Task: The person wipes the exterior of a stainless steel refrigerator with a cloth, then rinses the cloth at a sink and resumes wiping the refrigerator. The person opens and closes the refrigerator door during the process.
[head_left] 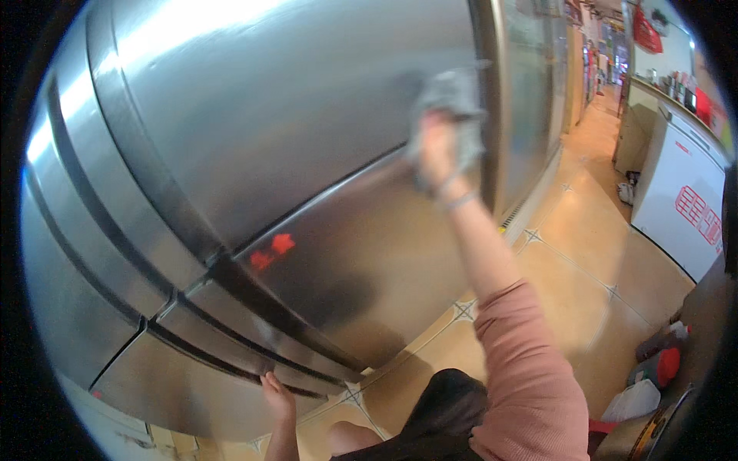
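A large stainless-steel fridge with several doors [284,100] fills the left and middle of the head view. Raised against its upper door near the right edge is my right hand [437,146], blurred by motion and closed on a grey cloth [459,92]. The cloth lies against the steel, and a band circles that wrist. Low down, my left hand [279,396] is closed at the edge of a lower door [238,338], beside its dark groove; some of its fingers are hidden. Red marks [273,251] show on the lower middle door.
A glass-panelled door [526,100] adjoins the fridge on the right. Tan floor tiles [576,253] run along a passage. On the far right stands a white chest freezer [676,192], with items on a counter above it. Bottles and a container [634,399] sit low at the right.
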`<state>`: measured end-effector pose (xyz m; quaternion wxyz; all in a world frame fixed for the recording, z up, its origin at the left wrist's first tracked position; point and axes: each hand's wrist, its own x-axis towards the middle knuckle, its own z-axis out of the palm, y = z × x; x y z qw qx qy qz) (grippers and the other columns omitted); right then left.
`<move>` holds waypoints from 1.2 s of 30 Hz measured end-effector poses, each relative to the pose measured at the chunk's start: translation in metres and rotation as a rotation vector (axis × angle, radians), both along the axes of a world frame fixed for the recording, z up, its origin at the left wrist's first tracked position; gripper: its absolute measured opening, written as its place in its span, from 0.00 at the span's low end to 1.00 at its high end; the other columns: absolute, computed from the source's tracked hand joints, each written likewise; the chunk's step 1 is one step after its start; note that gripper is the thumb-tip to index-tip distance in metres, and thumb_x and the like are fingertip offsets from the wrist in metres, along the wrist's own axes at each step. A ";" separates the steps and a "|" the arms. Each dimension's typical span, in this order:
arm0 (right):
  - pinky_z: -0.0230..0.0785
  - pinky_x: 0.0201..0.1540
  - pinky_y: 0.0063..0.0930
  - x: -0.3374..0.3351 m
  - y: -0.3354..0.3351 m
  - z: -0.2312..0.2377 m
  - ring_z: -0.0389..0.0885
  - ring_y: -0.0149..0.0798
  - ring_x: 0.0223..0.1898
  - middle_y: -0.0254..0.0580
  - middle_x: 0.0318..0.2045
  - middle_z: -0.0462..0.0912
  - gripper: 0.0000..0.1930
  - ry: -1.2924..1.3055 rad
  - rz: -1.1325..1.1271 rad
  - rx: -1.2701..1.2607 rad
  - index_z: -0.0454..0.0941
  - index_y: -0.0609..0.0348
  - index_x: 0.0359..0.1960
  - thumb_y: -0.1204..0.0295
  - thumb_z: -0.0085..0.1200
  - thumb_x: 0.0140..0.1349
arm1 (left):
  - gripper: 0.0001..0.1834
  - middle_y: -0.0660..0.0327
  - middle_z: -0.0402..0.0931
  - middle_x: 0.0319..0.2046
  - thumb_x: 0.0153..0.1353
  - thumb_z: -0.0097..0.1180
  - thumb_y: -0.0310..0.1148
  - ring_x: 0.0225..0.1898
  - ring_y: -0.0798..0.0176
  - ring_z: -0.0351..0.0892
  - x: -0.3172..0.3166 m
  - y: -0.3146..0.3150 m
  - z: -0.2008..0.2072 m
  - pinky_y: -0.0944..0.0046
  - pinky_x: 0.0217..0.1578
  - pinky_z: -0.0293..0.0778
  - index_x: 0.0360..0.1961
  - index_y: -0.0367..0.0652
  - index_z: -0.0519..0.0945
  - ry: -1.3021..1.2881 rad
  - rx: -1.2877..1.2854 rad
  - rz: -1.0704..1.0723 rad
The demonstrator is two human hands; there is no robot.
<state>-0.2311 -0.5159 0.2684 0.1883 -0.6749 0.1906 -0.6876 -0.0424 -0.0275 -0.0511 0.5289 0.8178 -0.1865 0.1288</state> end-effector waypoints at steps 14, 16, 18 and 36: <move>0.64 0.55 0.37 0.105 0.257 -0.004 0.72 0.48 0.51 0.45 0.45 0.77 0.19 0.162 0.491 -0.558 0.76 0.52 0.45 0.66 0.56 0.49 | 0.21 0.44 0.75 0.33 0.70 0.35 0.42 0.33 0.42 0.72 -0.016 -0.001 0.026 0.55 0.36 0.69 0.47 0.35 0.71 -0.027 0.132 -0.036; 0.61 0.58 0.38 0.095 0.238 0.001 0.70 0.48 0.54 0.46 0.49 0.75 0.22 0.292 0.534 -0.558 0.75 0.52 0.48 0.66 0.57 0.47 | 0.20 0.43 0.75 0.33 0.70 0.35 0.42 0.32 0.42 0.72 -0.017 -0.001 0.031 0.55 0.36 0.69 0.45 0.34 0.71 -0.060 0.106 -0.046; 0.58 0.60 0.39 0.075 0.188 0.007 0.66 0.46 0.56 0.45 0.52 0.72 0.20 0.384 0.523 -0.552 0.73 0.53 0.49 0.66 0.53 0.53 | 0.20 0.43 0.74 0.32 0.69 0.36 0.42 0.32 0.42 0.72 -0.016 -0.001 0.034 0.55 0.36 0.69 0.43 0.34 0.71 -0.050 0.174 -0.058; 0.51 0.64 0.42 0.118 0.255 0.144 0.59 0.55 0.62 0.56 0.57 0.67 0.21 0.250 0.197 -0.731 0.70 0.53 0.55 0.59 0.36 0.65 | 0.20 0.39 0.75 0.32 0.67 0.40 0.43 0.36 0.35 0.74 -0.022 0.006 0.049 0.43 0.37 0.69 0.39 0.35 0.73 0.032 0.241 -0.014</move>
